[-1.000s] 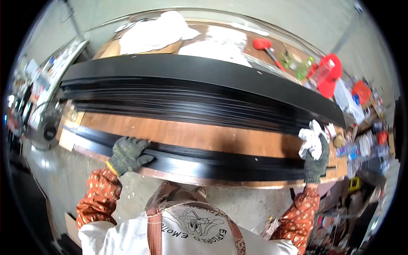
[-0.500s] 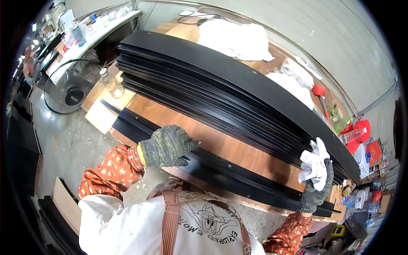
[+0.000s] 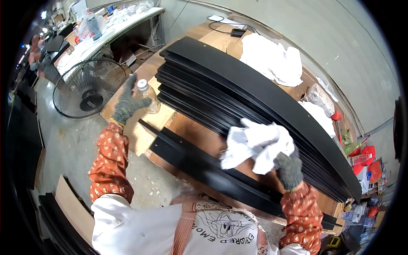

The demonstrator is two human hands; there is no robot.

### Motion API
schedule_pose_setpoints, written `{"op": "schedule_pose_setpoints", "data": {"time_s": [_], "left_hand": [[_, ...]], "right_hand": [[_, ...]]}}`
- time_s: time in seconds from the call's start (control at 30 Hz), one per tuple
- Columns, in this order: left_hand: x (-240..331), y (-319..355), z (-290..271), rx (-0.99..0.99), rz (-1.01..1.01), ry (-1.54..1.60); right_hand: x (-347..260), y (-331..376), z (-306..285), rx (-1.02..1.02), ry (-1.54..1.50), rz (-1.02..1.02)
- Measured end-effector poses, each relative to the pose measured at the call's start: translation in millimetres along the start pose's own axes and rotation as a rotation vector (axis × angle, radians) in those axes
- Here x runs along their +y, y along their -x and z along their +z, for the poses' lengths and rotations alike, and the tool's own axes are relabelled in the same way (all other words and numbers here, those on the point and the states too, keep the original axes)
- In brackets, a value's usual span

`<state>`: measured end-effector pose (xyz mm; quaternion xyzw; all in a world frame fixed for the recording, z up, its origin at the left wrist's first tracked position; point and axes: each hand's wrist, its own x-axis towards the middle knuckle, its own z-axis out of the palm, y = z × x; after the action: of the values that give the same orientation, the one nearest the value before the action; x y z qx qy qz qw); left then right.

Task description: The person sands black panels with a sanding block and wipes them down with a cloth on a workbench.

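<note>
My left hand (image 3: 127, 103), in a grey knitted glove, is at the table's left end beside a clear bottle with a white cap (image 3: 148, 97). Its fingers are spread, one side of the hand overlapping the bottle; whether they touch it I cannot tell. A white cloth (image 3: 259, 146) hangs bunched from my gloved right hand (image 3: 290, 168), over the middle of the table. Below the cloth, along the near edge, lies a long black slatted panel (image 3: 191, 159). Behind it rises a stack of curved black panels (image 3: 238, 80).
A black fan (image 3: 90, 93) stands left of the wooden table (image 3: 195, 129). White cloths (image 3: 272, 59) and a dark cable (image 3: 219, 26) lie on the far side. Bottles and red items (image 3: 367, 157) crowd the right end. A cluttered bench (image 3: 123, 29) is at upper left.
My left hand has left the near panel and moved up-left to the bottle. My right hand has come from the right end toward the middle with the white cloth. The view has shifted.
</note>
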<state>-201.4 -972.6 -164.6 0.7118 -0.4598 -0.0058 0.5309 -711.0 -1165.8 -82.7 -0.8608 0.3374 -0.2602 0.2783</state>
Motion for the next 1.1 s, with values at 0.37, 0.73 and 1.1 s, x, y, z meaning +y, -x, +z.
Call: {"op": "schedule_pose_setpoints", "data": {"time_s": [0.37, 0.73, 1.1], "left_hand": [[82.4, -20.5, -4.8, -0.091, 0.249, -0.565], [62.5, 19.8, 142.5, -0.382, 0.077, -0.997], [221.9, -17.8, -8.1, -0.665, 0.316, -0.936]], "right_hand": [[-78.1, -97.6, 142.9, -0.345, -0.529, -0.364], [-107.4, -101.8, 157.5, -0.259, -0.26, -0.613], [-86.9, -122.7, 166.1, -0.31, -0.834, -0.041]]}}
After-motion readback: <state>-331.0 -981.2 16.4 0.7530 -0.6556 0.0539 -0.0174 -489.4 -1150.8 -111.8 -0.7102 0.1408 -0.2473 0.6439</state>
